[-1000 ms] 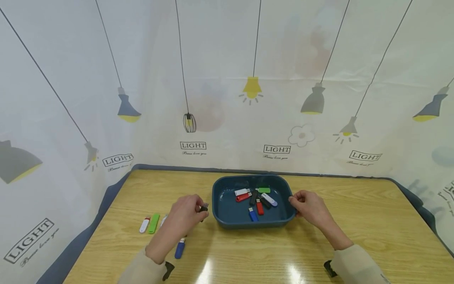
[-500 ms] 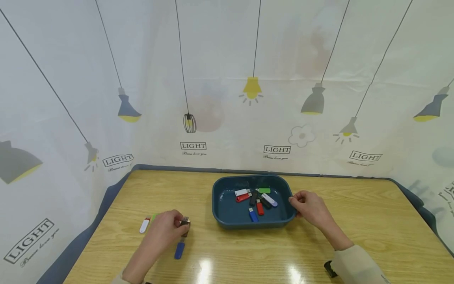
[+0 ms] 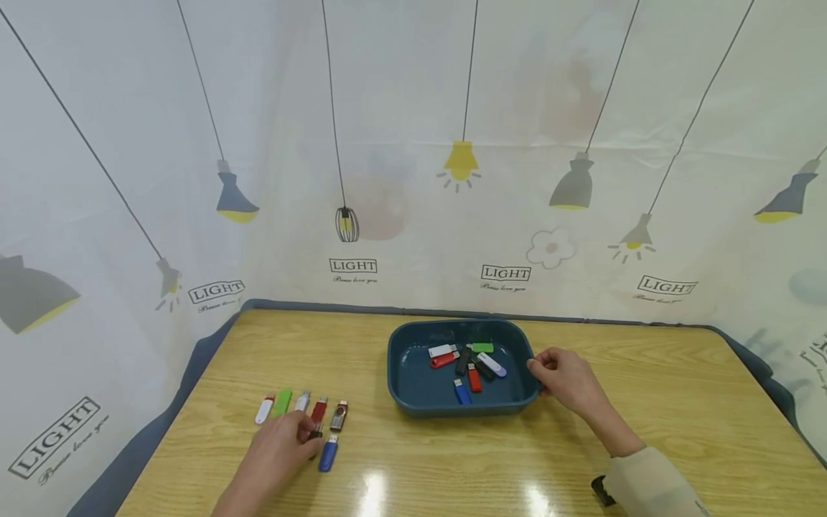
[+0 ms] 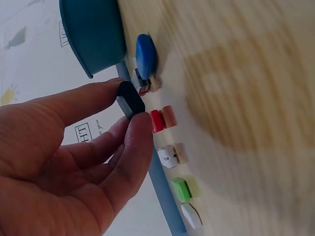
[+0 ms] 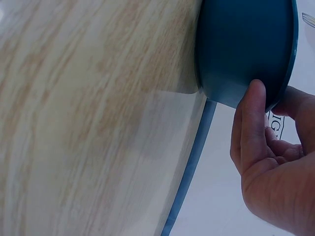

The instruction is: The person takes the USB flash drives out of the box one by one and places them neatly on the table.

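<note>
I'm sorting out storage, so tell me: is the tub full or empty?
Neither: the tub is partly filled. In the head view, several USB sticks lie inside, with much of its bottom bare.

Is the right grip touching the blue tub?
Touching. The right wrist view shows the right grip pinching the blue tub at its rim, a fingertip against its outside.

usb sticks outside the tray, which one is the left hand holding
The black stick, pinched by the left hand; the other sticks outside the tray lie unheld on the table.
</note>
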`<control>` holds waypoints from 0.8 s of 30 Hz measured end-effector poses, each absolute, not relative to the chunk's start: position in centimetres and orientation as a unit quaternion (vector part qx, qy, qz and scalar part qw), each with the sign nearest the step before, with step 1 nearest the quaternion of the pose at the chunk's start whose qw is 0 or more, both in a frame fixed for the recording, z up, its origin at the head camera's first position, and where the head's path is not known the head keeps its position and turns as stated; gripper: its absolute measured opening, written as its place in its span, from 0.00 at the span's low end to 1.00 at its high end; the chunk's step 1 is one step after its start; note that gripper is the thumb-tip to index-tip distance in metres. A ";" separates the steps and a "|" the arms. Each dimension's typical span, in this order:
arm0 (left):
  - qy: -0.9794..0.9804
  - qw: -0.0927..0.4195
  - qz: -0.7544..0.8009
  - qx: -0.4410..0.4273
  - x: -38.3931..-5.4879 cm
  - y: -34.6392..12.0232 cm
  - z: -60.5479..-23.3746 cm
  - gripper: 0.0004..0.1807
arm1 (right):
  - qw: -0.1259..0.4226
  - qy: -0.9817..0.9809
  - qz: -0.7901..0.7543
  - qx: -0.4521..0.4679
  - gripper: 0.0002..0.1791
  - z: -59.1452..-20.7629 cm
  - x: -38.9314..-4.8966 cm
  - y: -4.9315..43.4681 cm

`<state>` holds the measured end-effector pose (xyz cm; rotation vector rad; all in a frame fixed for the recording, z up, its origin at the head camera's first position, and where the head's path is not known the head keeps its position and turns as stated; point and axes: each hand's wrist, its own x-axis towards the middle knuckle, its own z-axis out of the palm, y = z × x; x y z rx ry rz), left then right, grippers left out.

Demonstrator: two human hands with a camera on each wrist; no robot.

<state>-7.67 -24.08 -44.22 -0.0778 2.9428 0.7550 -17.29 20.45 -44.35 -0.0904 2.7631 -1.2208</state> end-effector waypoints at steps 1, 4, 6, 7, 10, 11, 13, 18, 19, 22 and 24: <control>0.968 0.050 0.246 -0.025 -7.6 -24.1 -44.4 0.12 | 0.059 0.913 -0.403 -0.030 0.14 -44.4 -17.3 20.5; 0.972 0.046 0.231 -0.018 -7.5 -24.3 -44.8 0.12 | 0.058 0.913 -0.403 -0.029 0.13 -44.4 -17.3 20.5; 0.974 0.042 0.221 -0.013 -7.5 -24.4 -45.1 0.13 | 0.058 0.912 -0.405 -0.030 0.13 -44.5 -17.3 20.5; 0.975 0.041 0.218 -0.014 -7.4 -24.4 -45.2 0.12 | 0.058 0.912 -0.406 -0.030 0.13 -44.5 -17.3 20.5; 0.978 0.042 0.206 -0.017 -7.4 -24.5 -45.4 0.13 | 0.058 0.911 -0.408 -0.030 0.13 -44.5 -17.3 20.5; 0.978 0.045 0.204 -0.020 -7.4 -24.5 -45.4 0.12 | 0.058 0.910 -0.409 -0.030 0.13 -44.5 -17.3 20.5; 0.978 0.053 0.199 -0.028 -7.5 -24.4 -45.3 0.12 | 0.058 0.910 -0.409 -0.029 0.13 -44.4 -17.3 20.5; 0.979 0.057 0.193 -0.031 -7.5 -24.4 -45.2 0.12 | 0.059 0.910 -0.409 -0.030 0.14 -44.4 -17.3 20.5; 0.979 0.054 0.193 -0.029 -7.4 -24.5 -45.2 0.13 | 0.059 0.910 -0.409 -0.030 0.14 -44.4 -17.3 20.5; 0.979 0.055 0.193 -0.033 -7.4 -24.4 -45.0 0.13 | 0.059 0.910 -0.408 -0.030 0.14 -44.4 -17.3 20.5; 0.979 0.058 0.191 -0.039 -7.4 -24.2 -44.7 0.13 | 0.058 0.911 -0.408 -0.030 0.14 -44.4 -17.3 20.5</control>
